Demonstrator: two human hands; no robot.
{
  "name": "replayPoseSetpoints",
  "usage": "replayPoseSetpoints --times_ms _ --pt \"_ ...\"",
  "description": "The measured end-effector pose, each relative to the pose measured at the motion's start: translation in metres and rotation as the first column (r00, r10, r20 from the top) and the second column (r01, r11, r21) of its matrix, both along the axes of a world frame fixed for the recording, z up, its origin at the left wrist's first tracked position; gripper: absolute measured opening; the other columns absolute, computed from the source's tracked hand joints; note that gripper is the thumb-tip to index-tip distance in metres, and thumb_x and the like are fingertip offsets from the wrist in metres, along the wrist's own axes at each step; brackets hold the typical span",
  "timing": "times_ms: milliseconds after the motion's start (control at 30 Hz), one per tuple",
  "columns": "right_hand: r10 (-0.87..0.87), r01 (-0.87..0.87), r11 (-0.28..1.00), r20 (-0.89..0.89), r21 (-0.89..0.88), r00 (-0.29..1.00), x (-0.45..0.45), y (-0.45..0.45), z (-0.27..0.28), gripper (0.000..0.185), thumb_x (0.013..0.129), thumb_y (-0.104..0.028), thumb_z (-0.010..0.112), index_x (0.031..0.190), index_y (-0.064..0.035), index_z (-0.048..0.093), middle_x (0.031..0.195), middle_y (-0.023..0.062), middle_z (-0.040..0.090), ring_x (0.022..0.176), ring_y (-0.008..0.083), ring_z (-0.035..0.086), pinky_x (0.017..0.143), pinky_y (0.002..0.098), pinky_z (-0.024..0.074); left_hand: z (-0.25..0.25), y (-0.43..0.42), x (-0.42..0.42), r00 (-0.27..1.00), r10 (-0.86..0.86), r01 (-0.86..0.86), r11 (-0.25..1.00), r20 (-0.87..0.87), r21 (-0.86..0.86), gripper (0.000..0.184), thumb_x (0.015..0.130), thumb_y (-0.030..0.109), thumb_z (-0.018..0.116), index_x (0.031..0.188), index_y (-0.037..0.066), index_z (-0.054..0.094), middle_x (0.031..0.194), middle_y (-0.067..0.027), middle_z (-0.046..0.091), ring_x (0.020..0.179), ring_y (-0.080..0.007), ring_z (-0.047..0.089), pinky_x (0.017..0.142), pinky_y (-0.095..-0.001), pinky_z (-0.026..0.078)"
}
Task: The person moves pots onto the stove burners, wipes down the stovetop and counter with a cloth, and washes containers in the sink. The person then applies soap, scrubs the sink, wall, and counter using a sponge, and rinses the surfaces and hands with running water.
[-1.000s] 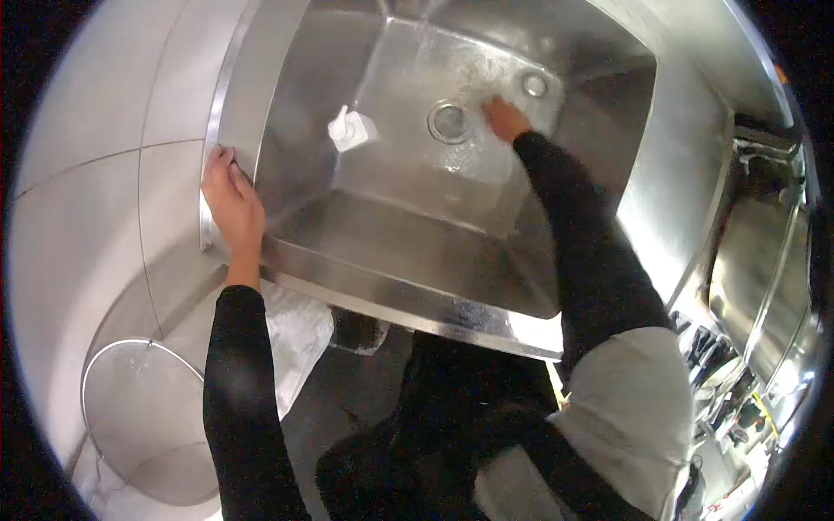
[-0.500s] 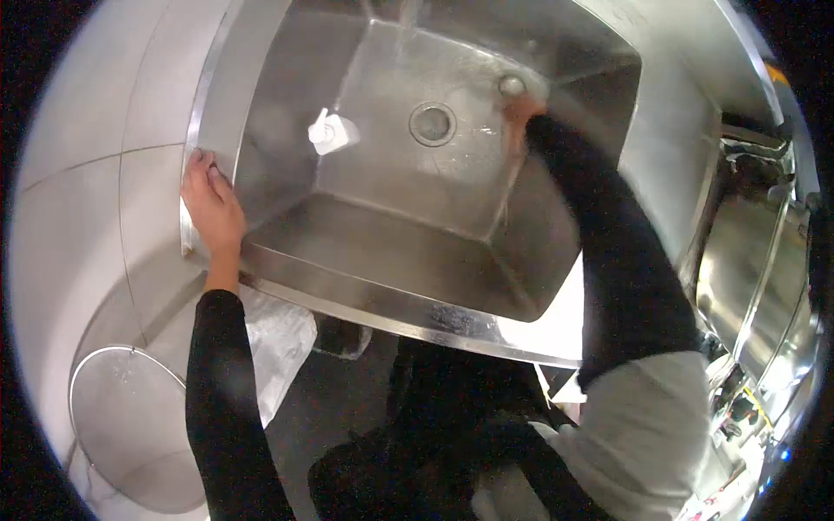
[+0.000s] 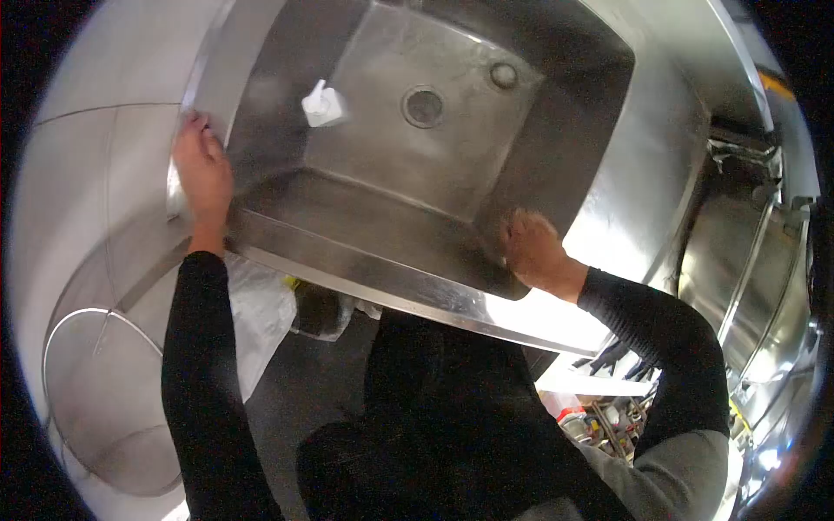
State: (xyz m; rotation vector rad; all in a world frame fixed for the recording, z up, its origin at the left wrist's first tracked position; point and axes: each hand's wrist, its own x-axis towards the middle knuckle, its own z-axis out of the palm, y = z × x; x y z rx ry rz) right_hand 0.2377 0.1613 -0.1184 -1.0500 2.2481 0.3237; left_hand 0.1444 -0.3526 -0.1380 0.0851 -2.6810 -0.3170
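Note:
The metal sink (image 3: pixel 373 195) lies below me, with a round drain (image 3: pixel 423 106) in its floor. A smaller round metal piece (image 3: pixel 503 75) is near the far right corner. Against the sink's left side stands a white pump bottle (image 3: pixel 322 105). My left hand (image 3: pixel 204 169) rests on the left rim, its fingers bent together; whatever they hold, if anything, is hidden. Over the near right corner of the sink is my right hand (image 3: pixel 535 249), blurred by motion, its fingers curled and their contents unclear.
Tiled wall (image 3: pixel 69 191) borders the sink on the left. A round wire-rimmed bin (image 3: pixel 109 391) stands at the lower left, beside a pale plastic bag (image 3: pixel 261 313). Metal surfaces (image 3: pixel 747 260) and assorted items (image 3: pixel 599 421) are on the right.
My right hand has moved from the far right of the sink floor toward me, to the near right corner. My left hand stays on the rim. The whole view has shifted slightly.

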Motion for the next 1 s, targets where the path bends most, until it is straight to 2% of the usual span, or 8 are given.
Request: replayPoseSetpoints --times_ms 100,133,400,467,600,767,900,1000 --pt "-0.294 0.362 0.921 0.354 -0.142 0.888 -0.028 -0.033 -0.041 0.031 0.089 -0.019 0.057 0.113 -0.0007 0.064 0.115 0.0234 0.061 0.104 0.0376 0.060 0.091 0.0510 0.0484 0.005 0.008 0.000 1.000 0.020 -0.020 1.000 -0.015 0.005 0.027 0.097 0.010 0.049 0.119 0.000 0.061 0.130 -0.0205 0.058 0.122 -0.0380 0.052 0.106 -0.0454 0.038" --pt "-0.332 0.350 0.935 0.489 0.056 0.807 -0.053 -0.057 -0.053 0.035 0.089 -0.019 0.058 0.117 0.0022 0.061 0.113 0.0241 0.062 0.100 0.0400 0.061 0.083 0.0517 0.0519 0.003 0.005 -0.001 1.000 0.005 -0.005 1.000 -0.004 0.009 0.027 0.098 0.010 0.048 0.120 0.000 0.060 0.131 -0.0201 0.057 0.124 -0.0375 0.051 0.107 -0.0449 0.038" --pt "-0.448 0.652 0.616 0.484 -0.443 0.752 -0.014 -0.105 -0.330 0.032 0.088 -0.013 0.063 0.119 -0.0035 0.061 0.129 0.0222 0.051 0.107 0.0360 0.057 0.091 0.0510 0.0461 0.011 0.012 -0.003 0.990 0.117 -0.116 0.993 0.085 -0.017 0.027 0.100 0.012 0.048 0.123 0.002 0.059 0.137 -0.0183 0.054 0.126 -0.0360 0.048 0.107 -0.0443 0.038" --pt "-0.401 0.528 0.577 0.347 -0.623 0.848 -0.067 -0.132 -0.328 0.040 0.087 -0.011 0.066 0.125 -0.0064 0.059 0.126 0.0211 0.049 0.112 0.0363 0.051 0.095 0.0498 0.0440 0.012 0.016 -0.004 0.993 0.089 -0.092 0.995 0.072 0.044 0.027 0.099 0.011 0.049 0.122 0.002 0.059 0.136 -0.0177 0.055 0.124 -0.0365 0.049 0.106 -0.0443 0.039" --pt "-0.652 0.649 0.518 0.233 -0.557 0.721 -0.148 -0.152 -0.207 0.050 0.088 -0.013 0.066 0.136 -0.0097 0.055 0.119 0.0196 0.051 0.113 0.0377 0.049 0.098 0.0475 0.0435 0.015 0.016 -0.005 0.992 0.093 -0.096 0.995 0.081 0.028 0.027 0.098 0.009 0.049 0.121 0.002 0.060 0.136 -0.0175 0.055 0.123 -0.0363 0.050 0.105 -0.0441 0.039" --pt "-0.601 0.703 0.667 0.381 -0.244 0.703 -0.045 -0.039 -0.273 0.040 0.088 -0.022 0.066 0.125 -0.0082 0.061 0.118 0.0187 0.057 0.116 0.0370 0.052 0.098 0.0481 0.0426 0.012 0.018 -0.006 0.990 0.119 -0.122 0.992 0.081 0.035 0.027 0.098 0.008 0.048 0.121 0.002 0.060 0.137 -0.0181 0.054 0.124 -0.0357 0.050 0.105 -0.0436 0.040" --pt "-0.812 0.810 0.564 0.072 -0.158 0.579 -0.105 -0.023 -0.310 0.036 0.088 -0.033 0.066 0.115 -0.0092 0.066 0.110 0.0150 0.064 0.113 0.0342 0.056 0.098 0.0492 0.0415 0.017 0.019 -0.007 0.991 0.093 -0.099 0.993 0.096 0.057 0.028 0.098 0.008 0.047 0.121 0.001 0.060 0.138 -0.0180 0.053 0.125 -0.0356 0.049 0.104 -0.0424 0.041" --pt "-0.737 0.635 0.666 -0.218 -0.390 0.639 -0.214 -0.047 -0.331 0.032 0.087 -0.036 0.066 0.108 -0.0118 0.070 0.110 0.0149 0.067 0.112 0.0332 0.058 0.095 0.0487 0.0408 0.020 0.022 -0.007 0.980 0.140 -0.144 0.989 0.140 0.019 0.028 0.098 0.008 0.047 0.121 0.001 0.060 0.138 -0.0186 0.053 0.125 -0.0359 0.049 0.104 -0.0427 0.041"
